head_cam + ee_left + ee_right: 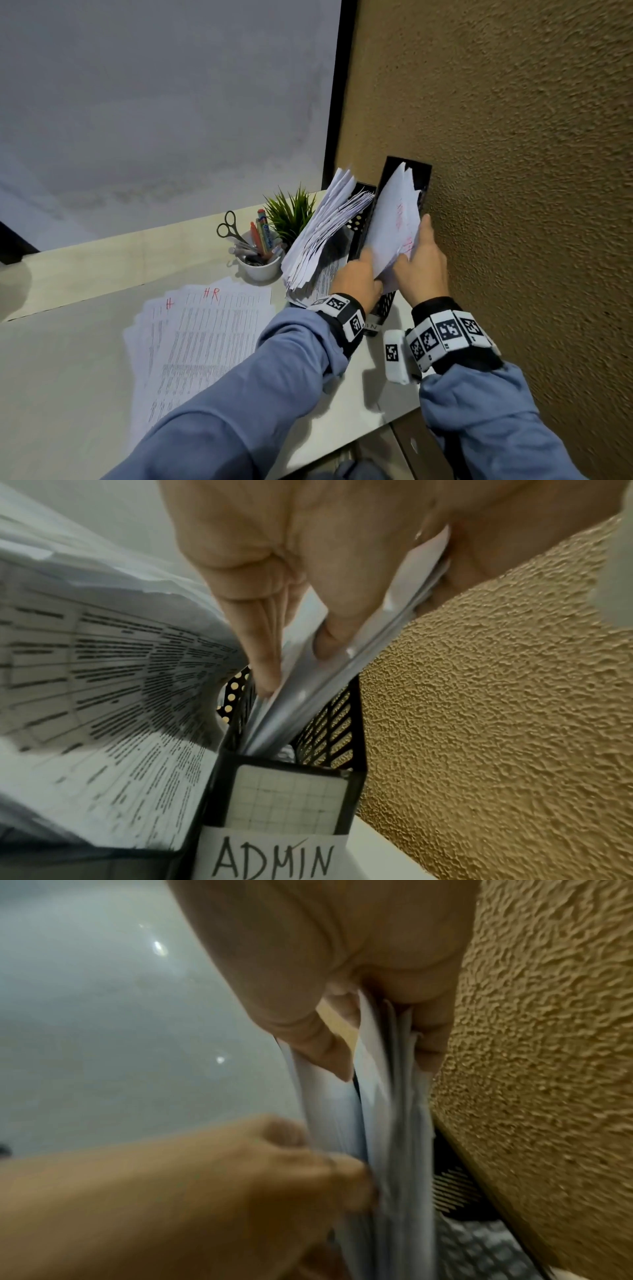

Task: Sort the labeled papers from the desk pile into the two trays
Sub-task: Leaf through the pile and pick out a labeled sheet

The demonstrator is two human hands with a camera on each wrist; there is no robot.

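A sheaf of white papers (394, 226) with red lettering stands in the right black mesh tray (409, 168), which is labelled ADMIN (274, 856). My left hand (376, 279) pinches the sheaf's lower left edge. My right hand (416, 246) grips its right side, thumb in front and fingers behind. The wrist views show the sheets (359, 656) (394, 1123) fanned between the fingers. The left tray (359, 219) holds a thick, leaning stack of printed sheets (325, 233). The desk pile (205, 335), marked HR in red, lies flat on the desk at the left.
A rough brown wall (513, 171) stands right against the ADMIN tray. Behind the pile are a white cup (258, 269) with scissors and pens and a small green plant (291, 212). The desk's front edge (376, 431) runs below my forearms.
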